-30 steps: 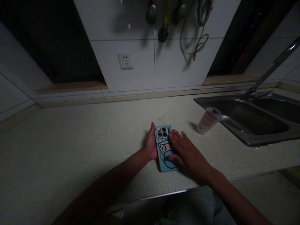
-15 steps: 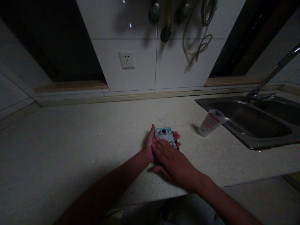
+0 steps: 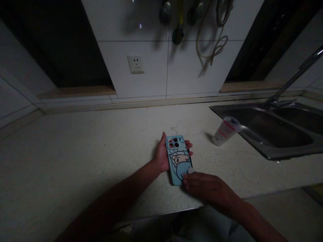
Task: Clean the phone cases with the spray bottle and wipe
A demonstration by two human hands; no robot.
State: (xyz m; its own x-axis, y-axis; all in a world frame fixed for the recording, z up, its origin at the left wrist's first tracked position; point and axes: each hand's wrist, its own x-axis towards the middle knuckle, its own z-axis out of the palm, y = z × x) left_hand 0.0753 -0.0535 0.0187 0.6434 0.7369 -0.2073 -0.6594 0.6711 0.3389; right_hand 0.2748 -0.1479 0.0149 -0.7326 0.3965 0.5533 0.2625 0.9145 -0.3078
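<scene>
A phone in a light blue case (image 3: 177,158) with a cartoon bear and a camera cluster at its top sits back-up in my left hand (image 3: 163,155), just above the pale countertop (image 3: 75,154). The thumb lies along the phone's left edge and the fingertips curl round its right edge. My right hand (image 3: 207,188) is at the phone's near right corner, fingers closed in a pinch on a small pale piece against the case; what that piece is I cannot make out.
A white tube with red print (image 3: 225,130) lies on the counter by the steel sink (image 3: 267,131), whose tap (image 3: 292,80) rises at the right. A wall socket (image 3: 136,64) and hanging utensils (image 3: 178,20) with a cord are on the tiled wall behind.
My right hand has slid off the phone's back toward me, uncovering the bear picture, and now pinches at the near corner. The left hand keeps its hold.
</scene>
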